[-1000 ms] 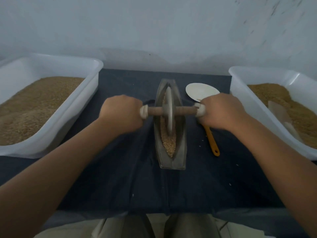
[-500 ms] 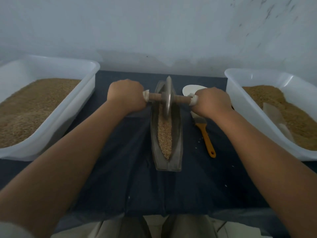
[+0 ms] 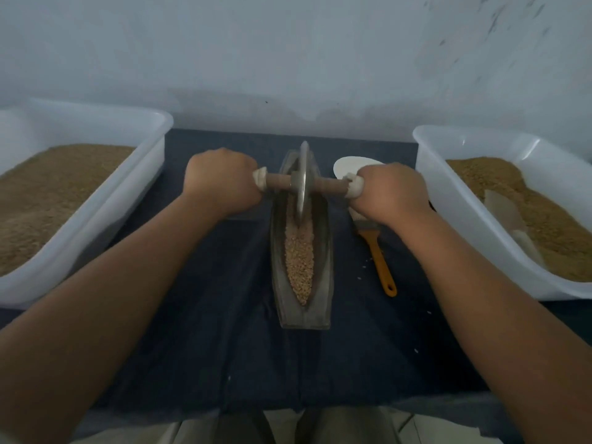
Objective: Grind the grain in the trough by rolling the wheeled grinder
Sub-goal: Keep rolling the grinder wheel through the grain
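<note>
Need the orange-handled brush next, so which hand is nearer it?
Right. The right hand grips one end of the grinder, hiding the head of the brush in this view; the left hand grips the other end, across the trough from the brush.

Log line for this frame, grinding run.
left grip: holds grinder | right grip: holds grinder | wheel position: far end of trough | grain: in trough, near half exposed

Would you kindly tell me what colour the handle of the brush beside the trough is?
Orange; the brush handle shows best in the head view.
</note>
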### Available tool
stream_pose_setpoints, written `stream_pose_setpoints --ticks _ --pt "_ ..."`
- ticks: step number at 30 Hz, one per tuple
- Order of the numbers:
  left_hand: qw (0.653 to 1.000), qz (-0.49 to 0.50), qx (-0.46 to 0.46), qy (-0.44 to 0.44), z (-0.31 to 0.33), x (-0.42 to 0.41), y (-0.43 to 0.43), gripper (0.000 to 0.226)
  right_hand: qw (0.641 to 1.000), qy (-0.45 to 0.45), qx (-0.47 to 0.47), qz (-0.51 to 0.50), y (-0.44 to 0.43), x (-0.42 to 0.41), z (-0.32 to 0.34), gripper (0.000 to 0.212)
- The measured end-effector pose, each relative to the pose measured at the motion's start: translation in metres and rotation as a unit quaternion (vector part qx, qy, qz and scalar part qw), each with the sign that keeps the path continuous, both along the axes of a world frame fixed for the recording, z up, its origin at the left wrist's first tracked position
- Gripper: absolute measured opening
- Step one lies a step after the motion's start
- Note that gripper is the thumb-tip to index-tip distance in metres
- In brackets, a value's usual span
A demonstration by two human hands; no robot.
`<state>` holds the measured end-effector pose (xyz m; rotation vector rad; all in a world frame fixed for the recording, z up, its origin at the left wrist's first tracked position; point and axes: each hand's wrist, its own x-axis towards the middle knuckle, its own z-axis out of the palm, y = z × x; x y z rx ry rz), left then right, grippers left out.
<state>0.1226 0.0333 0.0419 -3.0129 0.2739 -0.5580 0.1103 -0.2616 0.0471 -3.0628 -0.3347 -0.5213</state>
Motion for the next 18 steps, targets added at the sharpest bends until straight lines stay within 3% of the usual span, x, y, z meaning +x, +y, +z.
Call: stream_pose_setpoints --ticks 3,6,11,18 --pt "1.000 0.005 -0.013 0.016 0.004 0.001 -0.001 0.040 1.000 -0.014 -0.024 -0.005 0.007 0.007 0.011 0.036" --pt "1.000 -0.008 -0.002 0.016 -0.008 -0.036 0.009 0.034 0.997 0.077 -0.026 0.005 0.000 -0.017 0.011 0.038" --pt "0.992 -0.073 0.013 -0.097 -0.023 -0.097 0.029 0.043 0.994 0.079 -0.009 0.078 -0.020 -0.075 0.009 0.030" --pt "1.000 0.007 -0.008 0.010 -0.004 -0.008 0.005 0.045 1.000 0.015 -0.004 -0.016 0.003 -0.010 -0.002 0.027"
